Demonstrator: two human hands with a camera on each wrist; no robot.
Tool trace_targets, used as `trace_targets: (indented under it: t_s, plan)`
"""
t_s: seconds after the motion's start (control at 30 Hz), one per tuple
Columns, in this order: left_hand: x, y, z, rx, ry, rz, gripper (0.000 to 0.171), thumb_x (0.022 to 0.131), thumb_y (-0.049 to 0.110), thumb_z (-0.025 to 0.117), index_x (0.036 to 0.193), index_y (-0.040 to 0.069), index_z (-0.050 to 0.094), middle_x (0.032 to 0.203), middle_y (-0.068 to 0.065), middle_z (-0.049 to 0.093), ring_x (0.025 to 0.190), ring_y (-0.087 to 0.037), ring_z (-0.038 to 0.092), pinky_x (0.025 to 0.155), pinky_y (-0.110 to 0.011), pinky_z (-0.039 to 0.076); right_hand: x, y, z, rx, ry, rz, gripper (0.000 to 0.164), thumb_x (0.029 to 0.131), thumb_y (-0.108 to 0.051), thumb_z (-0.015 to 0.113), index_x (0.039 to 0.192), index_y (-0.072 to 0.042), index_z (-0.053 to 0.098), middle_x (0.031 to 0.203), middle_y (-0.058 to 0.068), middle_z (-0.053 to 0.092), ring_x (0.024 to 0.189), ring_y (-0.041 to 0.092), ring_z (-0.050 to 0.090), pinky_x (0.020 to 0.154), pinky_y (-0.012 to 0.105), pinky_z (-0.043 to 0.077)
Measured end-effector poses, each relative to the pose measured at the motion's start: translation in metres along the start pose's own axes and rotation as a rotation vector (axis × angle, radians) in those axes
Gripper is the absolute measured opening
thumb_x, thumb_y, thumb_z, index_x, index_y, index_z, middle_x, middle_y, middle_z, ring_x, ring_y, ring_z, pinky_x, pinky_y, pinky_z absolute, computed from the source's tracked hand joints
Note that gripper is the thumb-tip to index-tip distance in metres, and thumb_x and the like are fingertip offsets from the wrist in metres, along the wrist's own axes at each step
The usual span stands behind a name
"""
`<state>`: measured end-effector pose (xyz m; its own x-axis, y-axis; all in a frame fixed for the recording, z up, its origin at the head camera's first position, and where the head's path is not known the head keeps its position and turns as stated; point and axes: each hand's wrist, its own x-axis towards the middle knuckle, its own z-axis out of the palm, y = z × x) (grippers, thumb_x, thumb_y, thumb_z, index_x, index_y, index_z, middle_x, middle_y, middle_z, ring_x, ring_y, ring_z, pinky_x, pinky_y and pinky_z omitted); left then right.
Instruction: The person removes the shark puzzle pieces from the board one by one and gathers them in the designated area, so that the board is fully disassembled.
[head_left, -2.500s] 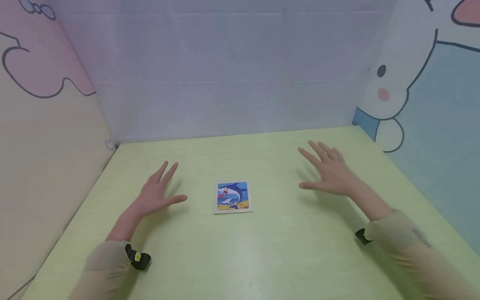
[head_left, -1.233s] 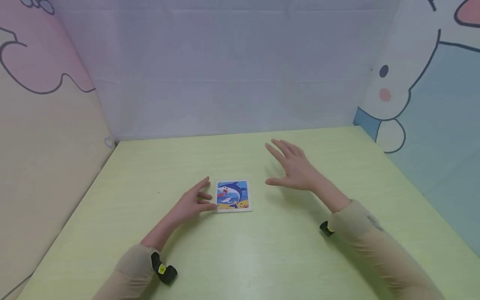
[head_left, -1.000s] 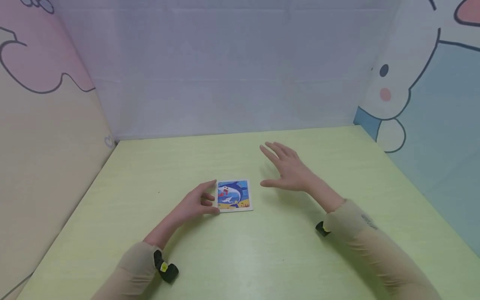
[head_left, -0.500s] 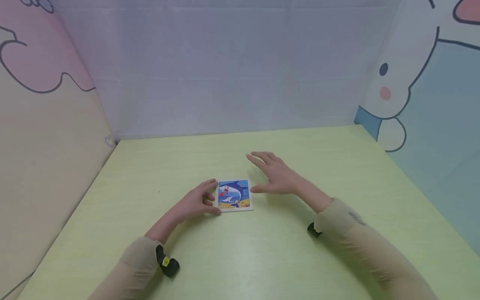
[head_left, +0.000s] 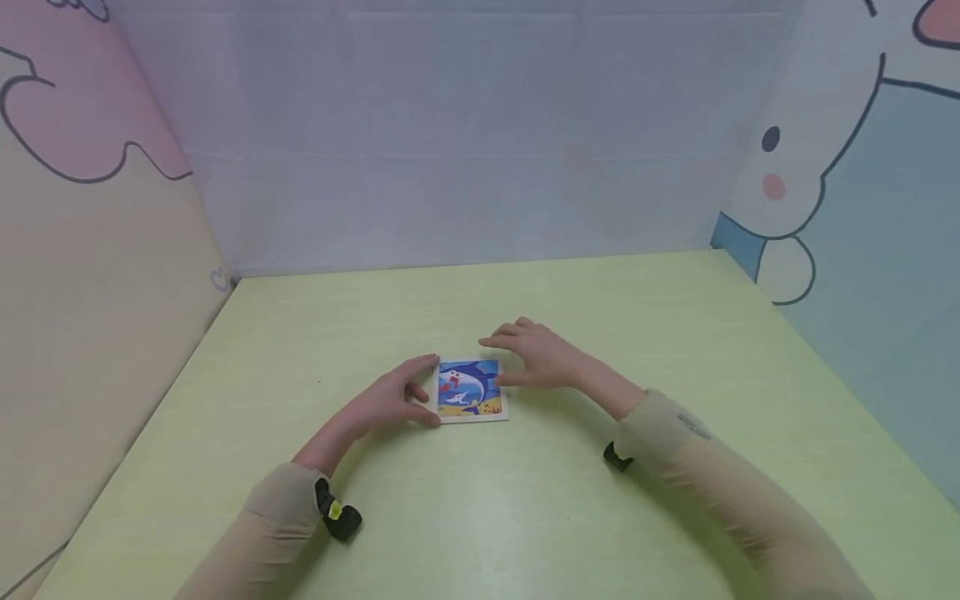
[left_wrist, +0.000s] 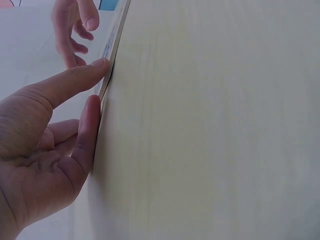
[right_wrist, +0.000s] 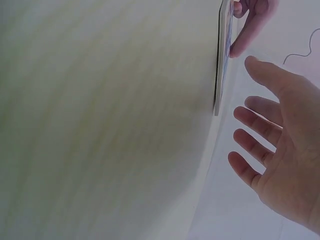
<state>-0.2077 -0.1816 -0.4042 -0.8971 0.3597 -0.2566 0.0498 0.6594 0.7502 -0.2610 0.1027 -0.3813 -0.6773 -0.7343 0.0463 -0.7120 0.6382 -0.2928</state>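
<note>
L hand [head_left: 384,404] grips pic. board [head_left: 468,390] by L edge — thumb, forefinger at corners. R hand [head_left: 543,358] hovers nr. R edge — wide, fingers apart.

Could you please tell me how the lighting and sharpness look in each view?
In the head view, pale glare on the yellow-green table nearer than the sea-animal picture tile, with soft shadows below the left sleeve and right sleeve; in the left wrist view, a soft shadow beside the left hand; in the right wrist view, a blurred, streaky table, the right hand looking sharper.
</note>
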Motion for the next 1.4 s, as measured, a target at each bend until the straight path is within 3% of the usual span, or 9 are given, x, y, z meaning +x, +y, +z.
trace_targets:
  t_s: [0.27,0.43,0.67,0.83,1.13,1.4]
  plan:
    - [0.003,0.002,0.003,0.066,0.021,0.068,0.099,0.071,0.024,0.089,0.153,0.013,0.036,0.158,-0.009,0.031,0.098,-0.017,0.057,0.084,-0.029,0.048,0.007,-0.004,0.004,-0.027,-0.058,0.005,0.047,0.089,-0.034,0.073,0.13,-0.013,0.065,0.129,0.008,0.064,0.118,0.027,0.057,0.099,0.043,0.047]
    - [0.005,0.003,0.004,0.105,0.022,0.085,0.099,0.071,0.028,0.089,0.153,0.013,0.037,0.16,-0.009,0.03,0.092,-0.015,0.055,0.082,-0.029,0.046,0.012,-0.005,0.007,0.042,-0.074,0.036,0.041,0.088,-0.027,0.075,0.125,-0.01,0.068,0.125,0.008,0.065,0.117,0.025,0.059,0.102,0.041,0.047]
    - [0.006,0.005,0.007,0.12,0.026,0.094,0.099,0.07,0.029,0.09,0.152,0.014,0.037,0.158,-0.009,0.03,0.09,-0.016,0.053,0.081,-0.029,0.044,0.016,-0.005,0.008,0.193,-0.055,0.107,0.038,0.086,-0.018,0.077,0.121,-0.008,0.07,0.118,0.007,0.068,0.107,0.02,0.063,0.094,0.035,0.052]
    - [0.004,0.007,0.008,0.123,0.024,0.096,0.096,0.071,0.028,0.089,0.152,0.014,0.039,0.158,-0.01,0.029,0.094,-0.018,0.053,0.083,-0.03,0.044,0.017,-0.01,0.005,0.206,-0.052,0.153,0.035,0.084,-0.018,0.078,0.117,-0.008,0.071,0.116,0.007,0.07,0.106,0.021,0.063,0.094,0.036,0.052]
    - [0.001,0.008,0.006,0.141,0.011,0.116,0.089,0.074,0.027,0.087,0.15,0.014,0.042,0.157,-0.014,0.028,0.096,-0.02,0.053,0.083,-0.029,0.043,0.029,-0.016,0.003,0.178,-0.12,0.265,0.032,0.082,-0.02,0.081,0.11,-0.012,0.07,0.111,0.006,0.068,0.105,0.022,0.062,0.097,0.039,0.05]
    - [-0.001,0.011,0.006,0.131,0.004,0.103,0.087,0.075,0.028,0.087,0.15,0.017,0.043,0.158,-0.011,0.027,0.097,-0.02,0.053,0.084,-0.031,0.043,0.037,-0.015,0.001,0.243,-0.232,0.302,0.031,0.085,-0.014,0.076,0.113,-0.006,0.065,0.11,0.008,0.06,0.102,0.019,0.054,0.095,0.035,0.048]
